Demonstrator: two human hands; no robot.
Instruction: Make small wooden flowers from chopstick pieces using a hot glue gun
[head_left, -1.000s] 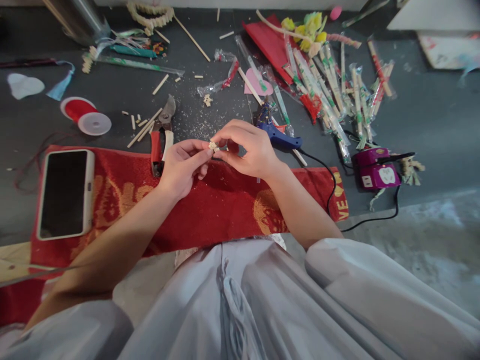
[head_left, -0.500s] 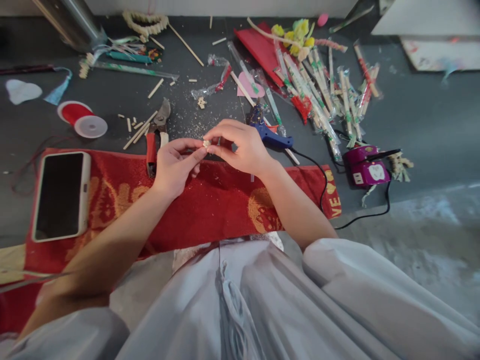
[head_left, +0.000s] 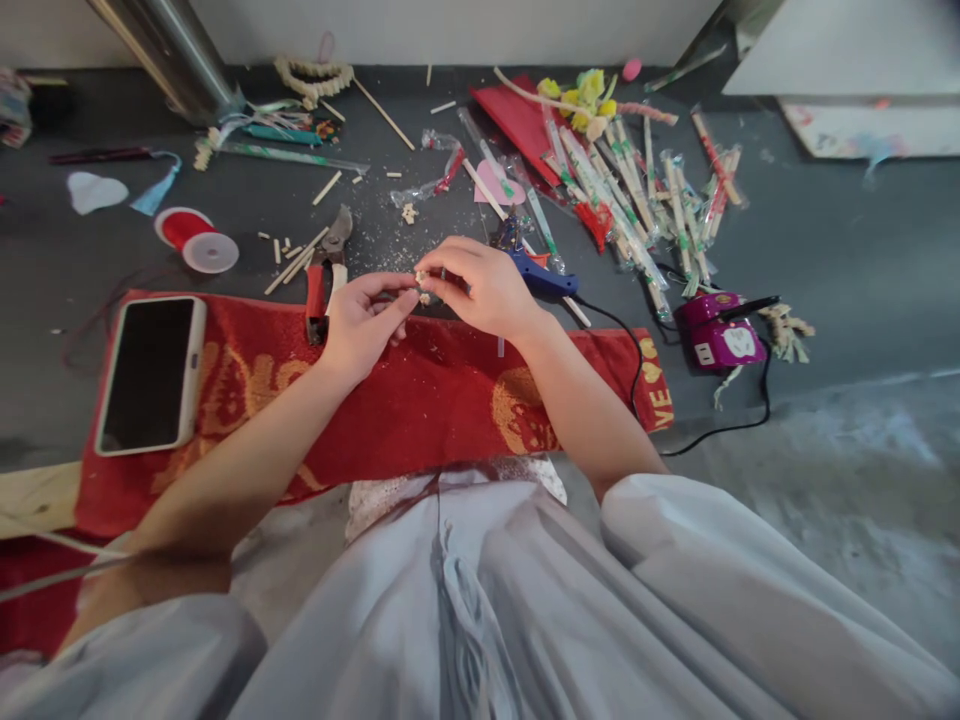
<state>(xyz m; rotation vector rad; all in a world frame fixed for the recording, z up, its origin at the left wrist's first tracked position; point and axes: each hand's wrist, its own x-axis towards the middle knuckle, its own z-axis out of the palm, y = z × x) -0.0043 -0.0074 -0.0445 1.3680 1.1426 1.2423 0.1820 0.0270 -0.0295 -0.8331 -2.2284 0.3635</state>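
Observation:
My left hand (head_left: 365, 318) and my right hand (head_left: 484, 287) meet fingertip to fingertip above the far edge of a red towel (head_left: 420, 400). Between the pinched fingers shows a small pale cluster of short stick pieces (head_left: 421, 277), with another pale bit just below it; fingertips partly cover both. A similar star-like cluster (head_left: 409, 213) lies on the dark table beyond my hands. Beside my left hand rest pruning shears (head_left: 328, 270) with red and white handles. A blue glue gun (head_left: 546, 277) lies close to my right hand, its tip near the knuckles.
On the towel's left lies a phone (head_left: 152, 375). Behind it sits a spool of red ribbon (head_left: 196, 240). Cut sticks (head_left: 300, 260) and crumbs litter the table. Wrapped sticks (head_left: 611, 190) pile up at the right, near a purple power block (head_left: 721, 332) with a black cord.
The view has shifted slightly. My fingers have turned the pale cluster a little, and it now shows as two bits, one above the other. Both hands stay pinched together.

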